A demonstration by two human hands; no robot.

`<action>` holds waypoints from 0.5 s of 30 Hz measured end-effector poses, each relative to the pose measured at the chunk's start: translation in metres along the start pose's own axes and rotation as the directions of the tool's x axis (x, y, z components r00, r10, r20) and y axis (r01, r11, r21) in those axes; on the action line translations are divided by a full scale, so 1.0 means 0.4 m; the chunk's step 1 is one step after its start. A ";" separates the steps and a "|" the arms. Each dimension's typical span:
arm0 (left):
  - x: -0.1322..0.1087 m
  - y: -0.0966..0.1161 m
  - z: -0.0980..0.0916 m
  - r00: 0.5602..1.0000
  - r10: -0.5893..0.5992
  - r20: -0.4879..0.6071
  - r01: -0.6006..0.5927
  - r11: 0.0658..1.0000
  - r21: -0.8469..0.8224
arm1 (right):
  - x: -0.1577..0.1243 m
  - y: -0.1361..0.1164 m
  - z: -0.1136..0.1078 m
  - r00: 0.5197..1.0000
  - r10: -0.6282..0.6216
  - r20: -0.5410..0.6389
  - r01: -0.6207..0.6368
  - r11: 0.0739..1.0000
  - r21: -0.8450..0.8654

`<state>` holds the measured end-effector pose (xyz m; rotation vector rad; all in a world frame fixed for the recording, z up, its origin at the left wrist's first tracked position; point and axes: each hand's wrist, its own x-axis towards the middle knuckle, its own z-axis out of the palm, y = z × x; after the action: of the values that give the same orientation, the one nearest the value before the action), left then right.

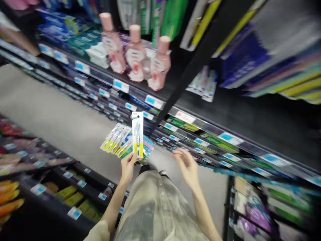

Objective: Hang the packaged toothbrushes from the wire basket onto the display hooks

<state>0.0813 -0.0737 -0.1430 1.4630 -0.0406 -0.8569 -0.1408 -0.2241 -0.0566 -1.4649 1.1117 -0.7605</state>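
Observation:
A white toothbrush pack with a yellow lower end (137, 135) stands upright in my left hand (128, 166), pinched near its bottom edge between thumb and fingers. Just beyond that hand, several similar packs (115, 139) lie fanned out, with blue, green and pink ones among them; what supports them is hidden. My right hand (186, 164) is raised on the right, fingers apart and slightly curled, holding nothing.
Three pink bottles (135, 58) stand on the dark shelf (183, 77) ahead. A black divider bar (185, 70) slants across it. Hanging packs (283, 67) fill the upper right. Lower shelves with yellow boxes (74, 199) are at left; a rack (229, 207) stands at lower right.

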 end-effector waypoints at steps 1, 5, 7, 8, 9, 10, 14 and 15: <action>-0.012 0.007 0.023 0.998 -0.023 0.063 0.020 0.999 0.042 | 0.004 -0.012 0.011 0.999 -0.037 0.027 0.037 0.999 0.001; -0.042 0.024 0.121 0.941 -0.094 0.327 -0.025 0.939 0.342 | 0.019 -0.065 -0.001 0.981 -0.166 0.101 0.160 0.985 0.066; -0.058 0.024 0.187 0.901 -0.094 0.424 -0.110 0.896 0.430 | 0.020 -0.082 -0.026 0.979 -0.185 0.090 0.174 0.978 0.114; -0.070 0.023 0.224 0.880 -0.087 0.467 -0.151 0.881 0.447 | 0.018 -0.085 -0.039 0.981 -0.183 0.066 0.173 0.975 0.136; -0.086 0.020 0.262 0.857 -0.079 0.510 -0.188 0.873 0.451 | 0.014 -0.084 -0.052 0.984 -0.174 0.029 0.168 0.974 0.153; -0.104 0.018 0.298 0.826 -0.072 0.559 -0.227 0.866 0.446 | 0.009 -0.079 -0.065 0.987 -0.160 -0.016 0.160 0.973 0.167; -0.160 0.016 0.425 0.613 0.012 0.790 -0.490 0.790 0.368 | -0.013 -0.030 -0.127 0.977 -0.074 -0.199 0.133 0.944 0.301; -0.163 0.020 0.453 0.541 0.050 0.839 -0.575 0.750 0.327 | -0.015 -0.016 -0.151 0.972 -0.051 -0.229 0.131 0.929 0.348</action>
<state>-0.0546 -0.1931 -0.0764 1.4100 -1.3593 -1.1717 -0.1962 -0.2410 -0.0377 -1.1453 1.0036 -1.1487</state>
